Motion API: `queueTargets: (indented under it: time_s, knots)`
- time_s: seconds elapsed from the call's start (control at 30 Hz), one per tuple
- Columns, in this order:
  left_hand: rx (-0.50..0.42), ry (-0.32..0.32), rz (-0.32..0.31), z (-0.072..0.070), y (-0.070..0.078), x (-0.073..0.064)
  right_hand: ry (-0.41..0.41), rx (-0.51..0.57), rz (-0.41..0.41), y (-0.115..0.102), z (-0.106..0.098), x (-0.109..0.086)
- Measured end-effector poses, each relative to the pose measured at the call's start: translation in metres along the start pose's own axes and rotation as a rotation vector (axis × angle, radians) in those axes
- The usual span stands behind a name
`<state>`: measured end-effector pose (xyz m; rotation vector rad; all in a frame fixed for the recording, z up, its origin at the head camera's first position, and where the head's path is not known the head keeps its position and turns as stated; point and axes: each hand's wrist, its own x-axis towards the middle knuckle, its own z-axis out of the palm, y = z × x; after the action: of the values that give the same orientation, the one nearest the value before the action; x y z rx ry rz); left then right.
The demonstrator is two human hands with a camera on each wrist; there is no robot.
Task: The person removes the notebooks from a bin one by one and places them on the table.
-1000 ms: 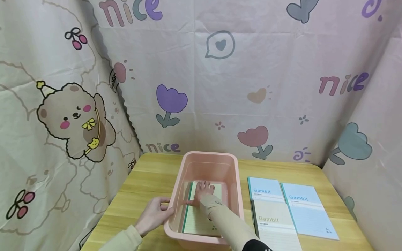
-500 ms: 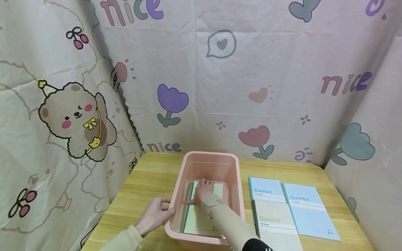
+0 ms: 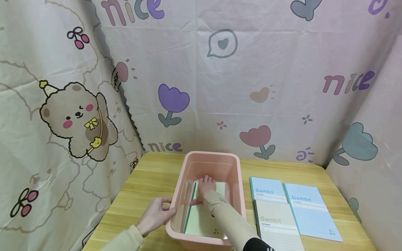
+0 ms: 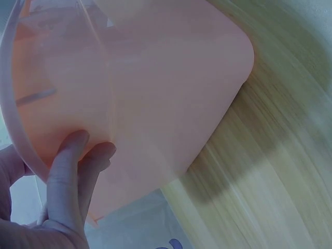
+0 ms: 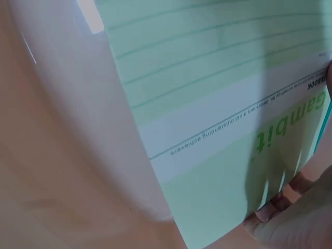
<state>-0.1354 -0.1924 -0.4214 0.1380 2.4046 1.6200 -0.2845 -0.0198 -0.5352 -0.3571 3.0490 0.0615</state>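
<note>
A pink plastic bin point(image 3: 188, 167) stands on the table. My left hand point(image 3: 157, 213) holds its left rim, thumb on one side of the wall and fingers on the other, as the left wrist view shows of the hand point(image 4: 62, 197). Inside the bin lies a pale green Gambit notebook point(image 3: 201, 221) with a darker green spine. My right hand point(image 3: 205, 190) reaches in over its far part, the thumb at the spine. In the right wrist view, the right hand's point(image 5: 298, 215) fingertips bend round the short edge of the notebook point(image 5: 218, 109), and the thumb tip shows at the side.
Right of the bin lie two blue Gambit notebooks point(image 3: 314, 209) and a beige one point(image 3: 277, 212) with a dark spine, overlapping a blue one. The wooden table point(image 3: 150, 174) ends at a printed curtain point(image 3: 213, 87) behind and at both sides.
The right hand and the notebook have shifted slightly right within the bin, and its fingers have drawn in from a wider spread. The left hand stays on the rim.
</note>
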Motion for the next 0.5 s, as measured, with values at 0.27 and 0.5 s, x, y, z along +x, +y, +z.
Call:
queueTargets:
  time_s: [0.27,0.5]
  knots:
    - [-0.003,-0.004,0.014,-0.0001,-0.0004,-0.0010,-0.023,0.047,-0.001,0.0024,-0.0016,0.0013]
    - [-0.012,-0.015,0.010,-0.0009,0.0001,-0.0020,-0.006,0.072,-0.099,0.0052,-0.0055,0.0061]
